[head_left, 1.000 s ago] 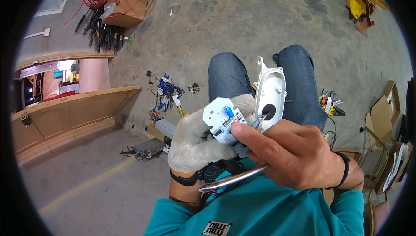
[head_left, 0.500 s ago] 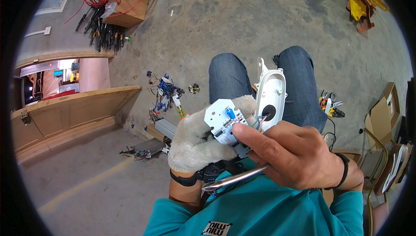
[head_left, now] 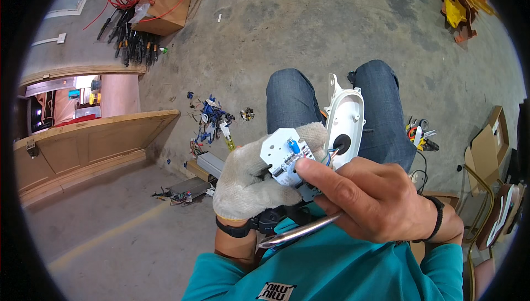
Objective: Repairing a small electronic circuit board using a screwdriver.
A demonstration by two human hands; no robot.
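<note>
My left hand (head_left: 240, 182), in a knitted off-white glove, is closed around a white circuit board (head_left: 279, 149). A blue cylindrical component (head_left: 293, 146) and several small dark parts sit on the board's upper face. My bare right hand (head_left: 381, 199) presses its index fingertip on or right at the board's right edge. Its curled fingers hold a slim silver metal tool (head_left: 301, 231) that points left; its exact kind is not clear. Just beyond the board, a white oval plastic housing (head_left: 346, 116) lies between my thighs, with thin coloured wires (head_left: 331, 156) by its dark round grommet.
Loose wires and blue parts (head_left: 212, 116) lie on the concrete floor at left, near a grey metal box (head_left: 211, 163). Pliers and hand tools (head_left: 422, 135) lie right of my knee. A cardboard box with red cable (head_left: 165, 8) stands far left; a wooden door (head_left: 99, 146) is at left.
My right hand and the metal tool have shifted very slightly. The board and my left hand stay almost where they were.
</note>
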